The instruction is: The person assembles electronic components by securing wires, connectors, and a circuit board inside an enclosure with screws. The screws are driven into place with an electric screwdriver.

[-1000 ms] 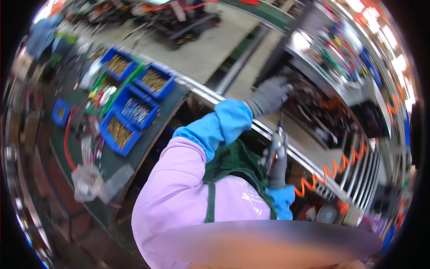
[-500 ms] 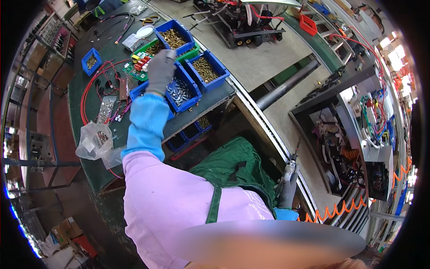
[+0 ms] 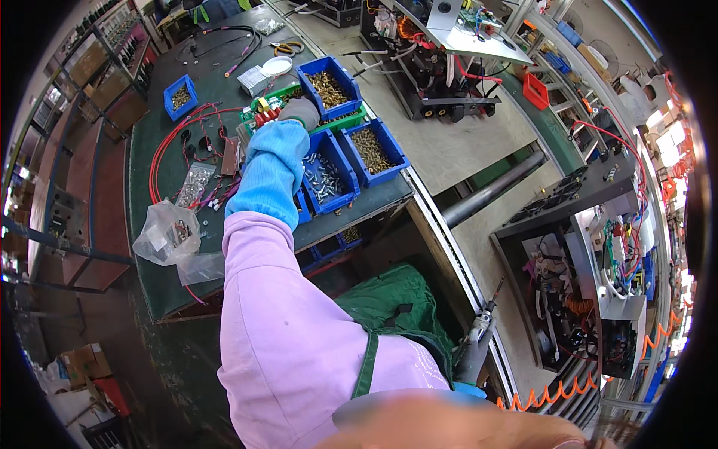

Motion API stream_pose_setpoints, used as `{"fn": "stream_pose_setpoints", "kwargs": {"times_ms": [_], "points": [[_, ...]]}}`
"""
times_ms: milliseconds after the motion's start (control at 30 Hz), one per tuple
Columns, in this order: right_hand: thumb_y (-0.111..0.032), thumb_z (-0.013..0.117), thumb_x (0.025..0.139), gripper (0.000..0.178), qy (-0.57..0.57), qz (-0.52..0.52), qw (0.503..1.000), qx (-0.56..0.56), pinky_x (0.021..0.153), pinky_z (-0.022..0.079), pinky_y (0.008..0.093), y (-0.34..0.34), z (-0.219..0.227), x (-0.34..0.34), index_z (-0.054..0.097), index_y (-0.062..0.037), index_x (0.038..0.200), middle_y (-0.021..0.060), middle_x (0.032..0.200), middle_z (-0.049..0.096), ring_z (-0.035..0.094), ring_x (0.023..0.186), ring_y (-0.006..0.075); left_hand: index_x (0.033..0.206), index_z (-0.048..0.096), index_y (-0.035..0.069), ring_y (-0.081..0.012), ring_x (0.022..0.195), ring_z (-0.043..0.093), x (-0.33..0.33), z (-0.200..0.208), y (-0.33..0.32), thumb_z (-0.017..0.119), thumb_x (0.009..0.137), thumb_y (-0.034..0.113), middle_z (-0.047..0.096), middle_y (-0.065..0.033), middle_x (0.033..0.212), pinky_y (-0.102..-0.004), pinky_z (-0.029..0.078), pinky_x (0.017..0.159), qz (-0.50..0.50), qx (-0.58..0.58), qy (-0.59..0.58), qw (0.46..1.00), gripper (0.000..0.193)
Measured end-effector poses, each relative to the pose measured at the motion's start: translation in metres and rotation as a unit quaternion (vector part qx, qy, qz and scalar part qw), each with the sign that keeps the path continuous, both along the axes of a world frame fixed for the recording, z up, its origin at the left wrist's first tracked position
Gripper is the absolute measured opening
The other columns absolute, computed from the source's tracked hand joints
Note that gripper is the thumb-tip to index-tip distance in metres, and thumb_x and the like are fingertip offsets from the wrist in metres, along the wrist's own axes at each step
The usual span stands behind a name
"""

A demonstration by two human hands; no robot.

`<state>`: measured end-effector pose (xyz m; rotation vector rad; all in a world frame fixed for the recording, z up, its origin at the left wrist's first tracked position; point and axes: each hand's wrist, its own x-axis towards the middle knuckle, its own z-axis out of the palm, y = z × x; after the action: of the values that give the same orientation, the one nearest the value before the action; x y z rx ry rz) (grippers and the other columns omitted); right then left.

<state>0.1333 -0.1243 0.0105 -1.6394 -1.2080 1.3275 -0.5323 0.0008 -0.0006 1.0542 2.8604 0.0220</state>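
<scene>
My left hand (image 3: 301,112), in a grey glove and blue sleeve cover, reaches into the green bin (image 3: 351,120) of small brass-coloured parts. Its fingers are hidden in there. A blue bin of brass-coloured fasteners (image 3: 327,90) stands just beyond the hand. On the near side are a blue bin of silver screws (image 3: 323,179) and another blue bin of brass-coloured fasteners (image 3: 370,152). A green circuit board with red parts (image 3: 265,114) lies left of the hand. Low on the right, my gloved right hand (image 3: 470,361) grips a power screwdriver (image 3: 482,323) with a long bit.
Red cables (image 3: 155,161), a clear plastic bag (image 3: 166,233), scissors (image 3: 287,49) and a small blue bin (image 3: 180,98) lie on the green bench. Metal chassis with wiring (image 3: 568,277) stand at the right. A coiled orange hose (image 3: 553,395) runs along the lower right.
My left hand has gone from above the bins down into the green bin. The view has shifted, so the bench appears further right and lower. My right hand still grips the screwdriver.
</scene>
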Motion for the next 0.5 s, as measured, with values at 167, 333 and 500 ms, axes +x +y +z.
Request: {"fn": "stream_pose_setpoints", "kwargs": {"times_ms": [167,333,500], "points": [[-0.022,0.05,0.09,0.062,0.021,-0.023,0.998,-0.045,0.043,0.042,0.0224,0.002,0.009,0.0,0.02,-0.0152,0.144,0.0036,0.083,0.047,0.045,0.056,0.0087,0.108,0.062,0.003,-0.0337,0.103,0.059,0.056,0.065,-0.01,0.044,0.086,0.015,0.061,-0.0205,0.11,-0.0415,0.048,0.086,0.048,0.047,-0.064,0.996,0.031],[-0.024,0.047,0.09,0.06,0.091,-0.028,0.994,-0.057,0.04,0.046,0.0247,0.004,0.003,0.0,0.02,-0.0146,0.143,0.0067,0.086,0.048,0.049,0.058,0.0118,0.099,0.064,0.002,-0.0354,0.098,0.061,0.041,0.051,-0.033,0.052,0.081,0.015,0.062,-0.0228,0.104,-0.0421,0.049,0.083,0.039,0.102,-0.014,0.994,0.025],[-0.028,0.048,0.09,0.062,0.173,-0.016,0.985,-0.024,0.039,0.049,0.0265,-0.011,0.002,-0.001,0.017,-0.0154,0.143,0.0094,0.089,0.049,0.052,0.06,0.0138,0.099,0.059,0.003,-0.035,0.097,0.06,0.056,0.053,-0.039,0.055,0.08,0.018,0.062,-0.0219,0.101,-0.0418,0.049,0.082,0.037,0.159,0.019,0.986,0.024]]}}
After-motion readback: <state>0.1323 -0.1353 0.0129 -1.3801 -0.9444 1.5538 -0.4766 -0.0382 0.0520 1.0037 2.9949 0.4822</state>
